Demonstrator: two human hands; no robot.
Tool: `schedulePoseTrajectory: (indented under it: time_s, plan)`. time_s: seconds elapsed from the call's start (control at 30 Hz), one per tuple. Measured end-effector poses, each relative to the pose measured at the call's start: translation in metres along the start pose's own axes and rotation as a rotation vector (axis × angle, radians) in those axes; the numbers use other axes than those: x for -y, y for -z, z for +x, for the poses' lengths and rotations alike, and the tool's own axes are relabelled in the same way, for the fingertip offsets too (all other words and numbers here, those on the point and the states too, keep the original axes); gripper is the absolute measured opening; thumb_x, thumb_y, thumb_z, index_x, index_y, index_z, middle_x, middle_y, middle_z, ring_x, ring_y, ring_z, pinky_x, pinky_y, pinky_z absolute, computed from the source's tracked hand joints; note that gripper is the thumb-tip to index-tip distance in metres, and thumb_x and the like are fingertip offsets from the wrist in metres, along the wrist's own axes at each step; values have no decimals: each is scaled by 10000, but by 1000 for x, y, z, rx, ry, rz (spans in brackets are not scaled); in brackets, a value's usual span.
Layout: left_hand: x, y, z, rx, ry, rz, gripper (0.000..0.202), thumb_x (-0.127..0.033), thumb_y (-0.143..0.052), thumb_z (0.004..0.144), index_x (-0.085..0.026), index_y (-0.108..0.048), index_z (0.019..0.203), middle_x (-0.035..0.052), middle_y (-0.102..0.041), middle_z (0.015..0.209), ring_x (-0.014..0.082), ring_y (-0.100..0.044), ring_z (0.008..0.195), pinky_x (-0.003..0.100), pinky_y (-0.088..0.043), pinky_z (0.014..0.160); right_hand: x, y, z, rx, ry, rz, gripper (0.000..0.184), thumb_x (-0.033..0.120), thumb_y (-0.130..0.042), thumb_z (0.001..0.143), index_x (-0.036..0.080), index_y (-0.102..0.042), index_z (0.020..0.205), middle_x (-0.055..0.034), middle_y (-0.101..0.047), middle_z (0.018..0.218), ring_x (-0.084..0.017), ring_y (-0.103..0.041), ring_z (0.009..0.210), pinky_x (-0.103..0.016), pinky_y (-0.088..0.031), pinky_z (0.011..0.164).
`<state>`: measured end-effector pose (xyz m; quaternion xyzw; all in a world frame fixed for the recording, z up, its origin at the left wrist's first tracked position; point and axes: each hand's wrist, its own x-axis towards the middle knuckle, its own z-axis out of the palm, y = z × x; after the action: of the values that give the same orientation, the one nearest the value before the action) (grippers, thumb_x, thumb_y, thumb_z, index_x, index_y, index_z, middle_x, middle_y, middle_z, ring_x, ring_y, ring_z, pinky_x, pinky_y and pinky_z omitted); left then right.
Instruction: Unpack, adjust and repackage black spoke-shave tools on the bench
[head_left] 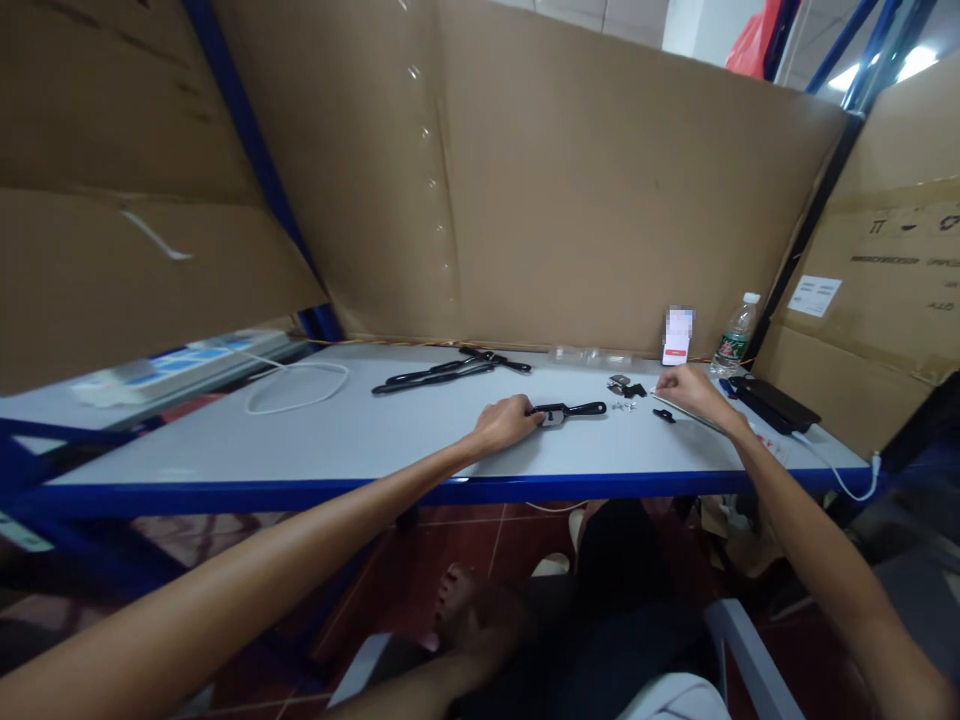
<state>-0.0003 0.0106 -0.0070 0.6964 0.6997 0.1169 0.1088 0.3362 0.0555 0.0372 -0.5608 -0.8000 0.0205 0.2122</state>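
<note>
**A:** Black handled part (571, 410) lies near the front middle of the grey bench (225, 450). The left hand (510, 422) has closed its fingers on the part's left end and presses it flat.

**B:** Sound hold, I'd judge. Keep it pinned low so it cannot swivel. And further right?

**A:** Small screws (622, 405) sit just right of the part, then a little black piece (663, 415). The right hand (694, 390) rests beyond them with its fingers curled in. Whether it pinches anything, I cannot tell.

**B:** Then a slow reach seems wise. A brushing wrist could scatter those screws.

**A:** Around that, at far left there's a power strip (172, 362) with a white cable (300, 385) looped beside it. Long black bars (442, 372) lie behind the left hand, well apart from it.

**B:** None of those crowd the hands. On the right?

**A:** A white-and-red card (677, 338) leans on the cardboard wall (600, 200), with a water bottle (736, 335) beside it. A flat black device (772, 402) lies just beside the right forearm.

**B:** That device hems in the right arm most, I'd say.
</note>
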Motion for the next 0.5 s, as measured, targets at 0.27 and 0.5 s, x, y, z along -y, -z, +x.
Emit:
schedulePoseTrajectory:
  time_s: [0.27, 0.5]
  plan:
    - [0, 0, -1, -11, 3, 23, 359, -464, -521, 942, -194, -722, 1066, 143, -758, 1125, 306, -687, 1059, 328, -461, 820, 17, -21, 15, 14, -66, -130, 160, 317, -691, 875, 200, -789, 919, -98, -771, 941, -238, -692, 912, -260, -432, 712]
    - [0, 0, -1, -13, -5, 18, 343, -442, -529, 944, -184, -716, 1070, 159, -752, 1138, 318, -683, 1066, 338, -458, 827, -10, -5, -7, 109, -119, -241, 169, 333, -737, 841, 176, -782, 885, -160, -761, 978, -282, -696, 923, -297, -439, 731]
